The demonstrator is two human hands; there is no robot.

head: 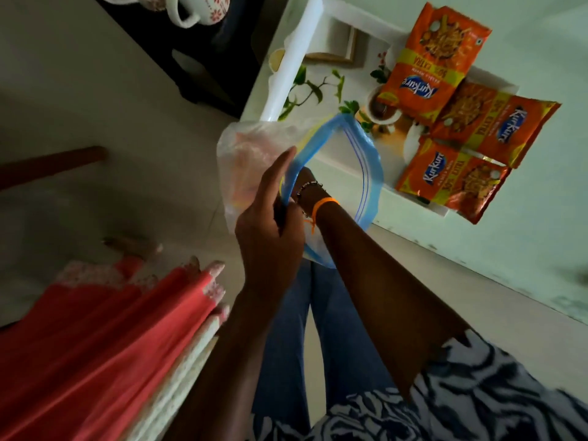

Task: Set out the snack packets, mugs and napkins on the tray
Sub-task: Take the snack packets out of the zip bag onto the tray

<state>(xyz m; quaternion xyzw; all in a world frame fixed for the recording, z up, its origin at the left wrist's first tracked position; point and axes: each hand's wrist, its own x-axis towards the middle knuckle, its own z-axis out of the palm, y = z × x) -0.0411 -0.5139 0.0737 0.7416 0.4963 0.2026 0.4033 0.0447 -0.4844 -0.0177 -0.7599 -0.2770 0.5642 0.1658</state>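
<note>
Head view: we see three orange Kurkure packets overlapping at 2 o'clock on the white floral tray. Our left hand pinches the clear zip bag by its blue rim; our right hand reaches inside, grip hidden.

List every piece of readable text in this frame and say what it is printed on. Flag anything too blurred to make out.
"Kurkure": top snack packet, upside down to the camera.
"50% EXTRA": yellow band of the same packet.
"Kurkure": middle snack packet, turned sideways.
"Kurkure": bottom snack packet; its yellow band seems to read "50% EXTRA" but is blurred.
Smaller print on all three packets is too blurred to read.
No text shows on the tray, the zip bag or the mug.
</note>
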